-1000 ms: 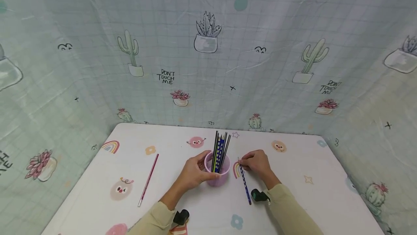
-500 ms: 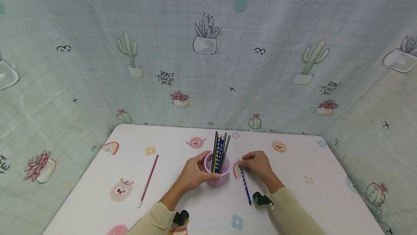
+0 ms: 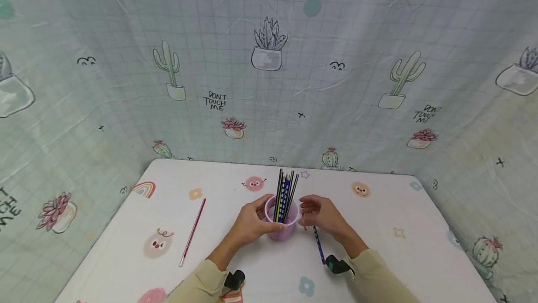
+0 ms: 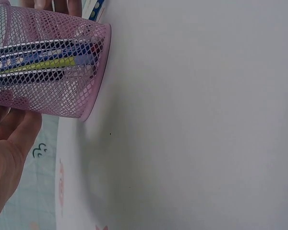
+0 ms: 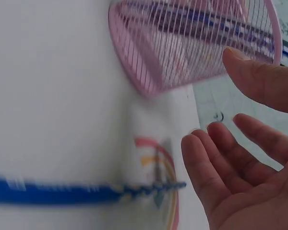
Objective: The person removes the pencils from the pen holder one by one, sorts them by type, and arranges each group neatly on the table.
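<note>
My left hand (image 3: 248, 222) grips a pink mesh pencil cup (image 3: 280, 236) around its side, fingers behind and thumb at the front. Several pencils (image 3: 282, 199), some dark and some blue with pale spots, stand in the cup with their upper ends above the rim. To the right of the cup is my right hand (image 3: 325, 214), with nothing in its grasp; the right wrist view shows its fingers (image 5: 201, 167) spread and loosely bent. Below that hand a blue spotted pencil (image 3: 319, 246) lies on the table, its far end hidden by the hand in the head view.
A red pencil (image 3: 193, 232) lies on the white printed table (image 3: 370, 256), left of my left arm. Black wrist devices (image 3: 336, 264) sit at both sleeves. A patterned cloth (image 3: 269, 97) rises behind the table and at both sides.
My right hand has let go of the blue pencil's far end and moved slightly left toward the cup, its fingers loosening. The left hand and cup stay put.
</note>
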A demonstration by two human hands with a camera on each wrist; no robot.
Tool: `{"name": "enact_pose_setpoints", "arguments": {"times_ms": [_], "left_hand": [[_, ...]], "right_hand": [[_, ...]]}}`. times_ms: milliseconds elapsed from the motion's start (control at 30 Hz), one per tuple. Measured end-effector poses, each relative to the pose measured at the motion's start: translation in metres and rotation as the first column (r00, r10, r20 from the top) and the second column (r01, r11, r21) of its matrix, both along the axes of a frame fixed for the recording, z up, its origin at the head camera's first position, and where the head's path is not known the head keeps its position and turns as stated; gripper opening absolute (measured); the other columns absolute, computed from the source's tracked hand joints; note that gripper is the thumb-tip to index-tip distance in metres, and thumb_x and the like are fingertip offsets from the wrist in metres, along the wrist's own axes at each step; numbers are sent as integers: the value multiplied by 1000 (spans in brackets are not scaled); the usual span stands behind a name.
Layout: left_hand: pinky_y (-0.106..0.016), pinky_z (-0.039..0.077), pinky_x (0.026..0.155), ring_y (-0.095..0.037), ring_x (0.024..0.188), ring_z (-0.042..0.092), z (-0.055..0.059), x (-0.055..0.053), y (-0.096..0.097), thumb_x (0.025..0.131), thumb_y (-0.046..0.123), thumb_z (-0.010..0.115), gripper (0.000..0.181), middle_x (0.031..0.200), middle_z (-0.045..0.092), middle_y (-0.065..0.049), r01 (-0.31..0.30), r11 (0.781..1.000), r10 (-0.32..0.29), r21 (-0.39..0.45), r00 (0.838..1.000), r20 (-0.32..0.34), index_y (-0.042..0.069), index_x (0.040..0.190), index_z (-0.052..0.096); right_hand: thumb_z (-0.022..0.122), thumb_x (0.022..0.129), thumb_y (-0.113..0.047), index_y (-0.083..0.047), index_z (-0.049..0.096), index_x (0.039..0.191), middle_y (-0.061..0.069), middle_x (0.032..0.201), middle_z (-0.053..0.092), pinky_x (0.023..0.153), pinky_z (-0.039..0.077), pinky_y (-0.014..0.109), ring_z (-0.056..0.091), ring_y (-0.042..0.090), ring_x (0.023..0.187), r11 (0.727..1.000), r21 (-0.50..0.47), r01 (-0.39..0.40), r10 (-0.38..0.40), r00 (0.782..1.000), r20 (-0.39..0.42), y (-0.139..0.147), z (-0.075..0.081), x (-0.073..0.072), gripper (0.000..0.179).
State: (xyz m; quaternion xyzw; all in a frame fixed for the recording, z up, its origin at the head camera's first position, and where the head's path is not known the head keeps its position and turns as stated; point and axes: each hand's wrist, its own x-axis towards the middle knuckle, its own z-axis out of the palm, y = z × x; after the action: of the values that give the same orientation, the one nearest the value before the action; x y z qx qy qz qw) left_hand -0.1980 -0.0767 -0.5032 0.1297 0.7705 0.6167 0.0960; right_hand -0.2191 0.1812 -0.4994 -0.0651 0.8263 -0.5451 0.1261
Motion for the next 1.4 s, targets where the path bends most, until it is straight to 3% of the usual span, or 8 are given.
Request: {"name": "enact_pose_setpoints", "arguments": {"times_ms": [267, 467, 700, 867, 1133, 1200, 1300, 1400], "left_hand": [[-43, 52, 111, -28, 133, 64, -1, 1, 0, 77, 23, 94, 83, 142, 67, -9, 16, 1000, -16, -10, 1000, -22, 14, 150, 55], [-45, 53, 111, -27, 130, 65, -1, 3, 2, 77, 23, 94, 83, 141, 67, -10, 27, 1000, -27, 6, 999, -26, 12, 149, 55], [-44, 52, 111, -25, 130, 65, 1, 4, 1, 76, 23, 95, 84, 140, 67, -10, 6, 1000, -6, -9, 1000, -22, 12, 149, 55], [-40, 53, 110, -24, 130, 65, 2, 5, 1, 76, 22, 95, 83, 140, 67, -9, -2, 1000, 1, -11, 1000, -31, 12, 149, 55], [-47, 48, 115, -31, 136, 61, 10, 1, 1, 84, 27, 89, 81, 144, 64, -13, 45, 999, -45, -24, 999, -13, 6, 151, 50], [-50, 48, 115, -34, 137, 60, 16, -2, 0, 88, 33, 84, 75, 145, 64, -15, 13, 998, -15, -66, 1000, -21, 4, 150, 52], [-51, 53, 111, -35, 132, 64, 25, -8, 2, 94, 38, 78, 66, 139, 67, -16, -100, 988, 91, -114, 993, -81, 1, 144, 57], [-46, 57, 104, -30, 120, 69, 34, -16, 9, 94, 36, 78, 54, 127, 73, -14, -232, 963, 208, -138, 963, -172, 2, 134, 65]], "right_hand": [[88, 78, -7, -8, 57, 144, 14, 139, 65, 107, 56, 46, 63, 31, 125, 986, -39, -163, 161, 986, -42, -15, 2, 9, 73], [87, 77, -3, -7, 49, 151, 17, 147, 58, 114, 50, 52, 57, 37, 133, 970, -92, -224, 218, 973, -72, -20, -2, 15, 83], [97, 70, -26, -14, 43, 147, 8, 142, 61, 113, 50, 50, 60, 26, 129, 991, -5, -133, 131, 980, -150, -42, -13, 21, 95], [102, 62, -37, -14, 51, 136, 4, 128, 68, 103, 55, 46, 65, 21, 116, 996, 91, -24, 44, 973, -226, -52, -14, 21, 93], [100, 62, -41, -13, 54, 132, 3, 122, 71, 95, 60, 40, 68, 17, 109, 982, 185, -28, 80, 958, -277, -49, -12, 14, 89], [101, 61, -38, -13, 54, 132, 4, 123, 72, 96, 59, 41, 68, 18, 110, 984, 175, -32, 80, 958, -274, -50, -12, 13, 89], [101, 60, -34, -13, 55, 132, 5, 122, 72, 96, 59, 43, 69, 20, 110, 986, 165, -23, 68, 960, -273, -52, -13, 11, 88], [102, 59, -34, -14, 54, 132, 5, 122, 72, 97, 59, 45, 68, 21, 111, 986, 164, -12, 56, 963, -263, -53, -13, 10, 89]]}}
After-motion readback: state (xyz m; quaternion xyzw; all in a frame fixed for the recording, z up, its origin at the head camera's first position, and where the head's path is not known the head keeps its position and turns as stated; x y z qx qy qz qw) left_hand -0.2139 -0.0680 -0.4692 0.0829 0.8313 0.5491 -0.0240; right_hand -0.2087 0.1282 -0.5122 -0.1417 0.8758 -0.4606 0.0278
